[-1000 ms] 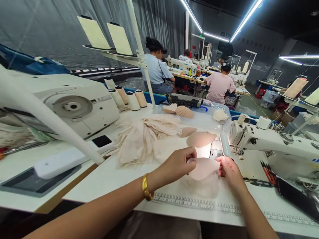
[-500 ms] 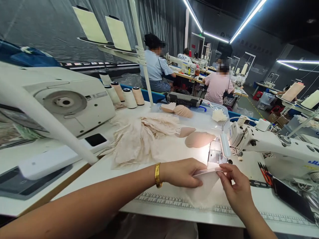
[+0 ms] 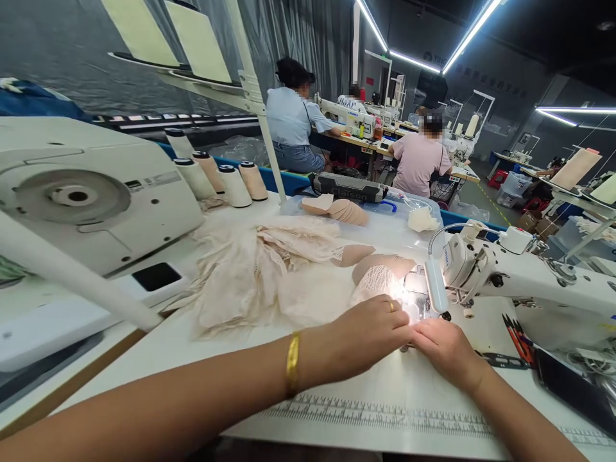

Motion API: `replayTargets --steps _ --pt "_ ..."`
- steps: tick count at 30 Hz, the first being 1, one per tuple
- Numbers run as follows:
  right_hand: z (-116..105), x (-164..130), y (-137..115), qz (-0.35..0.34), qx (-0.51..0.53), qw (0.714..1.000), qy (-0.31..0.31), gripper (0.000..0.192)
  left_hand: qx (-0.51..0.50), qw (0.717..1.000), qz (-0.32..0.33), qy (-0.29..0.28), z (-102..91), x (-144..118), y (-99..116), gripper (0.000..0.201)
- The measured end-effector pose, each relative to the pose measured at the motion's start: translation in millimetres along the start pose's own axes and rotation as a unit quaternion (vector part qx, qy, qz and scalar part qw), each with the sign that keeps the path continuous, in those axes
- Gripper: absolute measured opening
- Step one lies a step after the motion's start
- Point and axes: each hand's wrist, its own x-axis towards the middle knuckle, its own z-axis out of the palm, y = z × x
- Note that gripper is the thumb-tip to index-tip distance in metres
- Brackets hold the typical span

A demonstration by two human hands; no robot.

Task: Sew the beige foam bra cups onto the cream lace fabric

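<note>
Sewing table [image 3: 337, 385]: lace piece [image 3: 378, 282] beyond both hands [image 3: 370, 333].

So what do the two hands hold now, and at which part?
Left hand and right hand press flat on a pale lace piece at its near edge, beside the sewing machine; a closed grip cannot be told.

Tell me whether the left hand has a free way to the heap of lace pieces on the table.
Probably yes. The left hand rests flat by the needle, and the heap of lace pieces lies just beyond it on the same table, with nothing standing between them.
</note>
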Motion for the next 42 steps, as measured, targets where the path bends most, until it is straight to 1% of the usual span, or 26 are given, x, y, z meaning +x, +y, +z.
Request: replayTargets --steps 3,5,8,11,15,22,28,31,35,40,42 --pt "-3 -10 6 0.031 0.026 0.999 -0.012 0.025 0.019 1.000 0.017 -0.003 29.5 18 -10 0.019" --pt "-6 -15 8 0.057 0.054 0.997 -0.007 0.029 0.037 0.999 0.009 0.015 45.5 20 -16 0.021" --pt "-11 -20 8 0.093 0.074 0.993 -0.019 0.034 0.043 0.998 0.000 0.053 57.8 15 -18 0.022" --pt "-13 -21 7 0.117 0.084 0.989 -0.045 0.032 0.034 0.998 0.009 0.060 60.1 10 -16 0.022" --pt "-13 -22 7 0.134 0.103 0.984 -0.061 0.032 0.037 0.997 -0.018 0.059 61.6 10 -14 0.019" --pt "-12 -22 6 0.140 0.119 0.982 -0.054 0.031 0.023 0.998 -0.041 0.051 63.0 12 -10 0.017" --pt "-13 -21 5 0.140 0.120 0.982 -0.050 0.031 0.010 0.998 -0.033 0.044 58.6 14 -9 0.021" --pt "-12 -21 5 0.141 0.104 0.984 -0.040 0.029 -0.003 0.998 -0.030 0.048 60.6 17 -14 0.019" --pt "-8 -20 7 0.155 0.060 0.986 -0.027 0.029 -0.009 0.999 -0.014 0.042 66.2 25 -28 0.023" --pt "-3 -22 11 0.174 0.026 0.984 -0.018 0.027 -0.058 0.998 0.009 0.037 68.4 32 -47 0.011" --pt "-1 -23 12 0.182 0.029 0.983 -0.020 0.025 -0.081 0.996 0.014 0.038 68.2 35 -52 0.011"
